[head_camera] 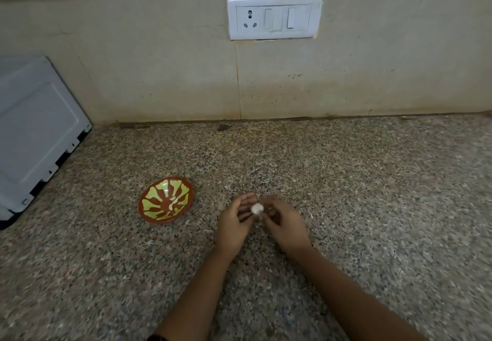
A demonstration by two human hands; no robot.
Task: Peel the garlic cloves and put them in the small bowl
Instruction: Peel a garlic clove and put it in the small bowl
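A small whitish garlic clove [257, 209] is held between my two hands, just above the speckled granite counter [372, 194]. My left hand [234, 227] curls its fingers round the clove from the left. My right hand [283, 225] pinches it from the right with fingertips. The small bowl [166, 200], brown with a yellow-green flower pattern, sits on the counter to the left of my hands, about a hand's width away. Pale pieces lie inside the bowl; I cannot tell what they are.
A grey-white appliance [37, 138] stands at the far left of the counter. A beige tiled wall [159, 74] with a white socket and switch plate [274, 17] rises behind. Bare granite stretches to the right and in front.
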